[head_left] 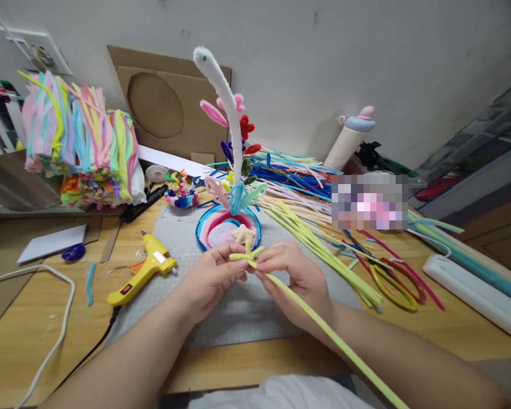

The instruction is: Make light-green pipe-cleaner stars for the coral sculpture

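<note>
Both hands meet over the grey mat (255,326), pinching a yellow pipe cleaner (310,312). Its near end is bent into a small shape with several short points, and the long tail runs over my right wrist to the lower right. My left hand (210,278) grips the left side of the bent part between thumb and fingers. On the right side, my right hand (300,281) pinches it where the tail starts. Just behind them stands a round blue, pink and white base (202,230) with a beige starfish (243,233) and a tall white curved stem (234,122).
A yellow glue gun (142,272) lies left, with its black cord and a white cable (68,307). Yellow pipe cleaners (327,250), scissors (394,287) and a white power strip (472,295) lie right. Pipe cleaner bundles (85,136), cardboard (187,102) and a bottle (349,139) stand behind.
</note>
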A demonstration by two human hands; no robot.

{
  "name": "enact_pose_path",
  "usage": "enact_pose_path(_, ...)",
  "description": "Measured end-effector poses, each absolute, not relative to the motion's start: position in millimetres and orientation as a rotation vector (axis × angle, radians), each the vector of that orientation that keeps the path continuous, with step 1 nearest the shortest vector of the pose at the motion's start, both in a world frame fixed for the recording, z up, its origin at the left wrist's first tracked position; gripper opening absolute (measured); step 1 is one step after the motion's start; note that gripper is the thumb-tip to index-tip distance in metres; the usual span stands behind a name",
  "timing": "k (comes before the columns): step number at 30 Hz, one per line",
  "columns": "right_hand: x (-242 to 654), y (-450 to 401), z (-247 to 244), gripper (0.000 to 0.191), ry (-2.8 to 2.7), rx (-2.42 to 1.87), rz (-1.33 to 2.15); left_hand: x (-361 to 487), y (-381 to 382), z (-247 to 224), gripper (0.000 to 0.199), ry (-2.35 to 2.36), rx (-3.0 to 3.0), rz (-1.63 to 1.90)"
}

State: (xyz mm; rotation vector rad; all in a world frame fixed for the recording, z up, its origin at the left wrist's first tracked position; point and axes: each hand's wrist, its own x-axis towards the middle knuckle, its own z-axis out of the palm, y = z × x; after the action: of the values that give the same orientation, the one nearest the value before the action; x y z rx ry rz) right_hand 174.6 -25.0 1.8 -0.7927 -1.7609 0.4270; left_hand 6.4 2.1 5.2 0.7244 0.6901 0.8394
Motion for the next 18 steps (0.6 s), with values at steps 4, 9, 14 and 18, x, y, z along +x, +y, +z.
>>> enact_pose_path(4, 173.4, -24.2, 2.0, 0.019, -1.756, -0.827, 0.426, 7.3, 1.7, 4.3, 0.024, 0.707, 0.79, 0.825)
enact_pose_path(9, 173.4, -23.1, 3.9, 0.014, -1.736, -0.912, 0.375, 8.2, 1.7, 3.3, 0.02, 0.727, 0.793, 0.856)
enact_pose_path(14, 176.2, -21.9, 3.1, 0.009, -1.73, -1.007, 0.331, 7.5, 2.9, 2.8, 0.013, 0.703, 0.735, 0.863)
enact_pose_path(18, 177.5, -20.3, 1.7, 0.006, -1.703, -1.039, 0.311, 4.6, 3.8, 1.7, 0.014, 0.663, 0.715, 0.82)
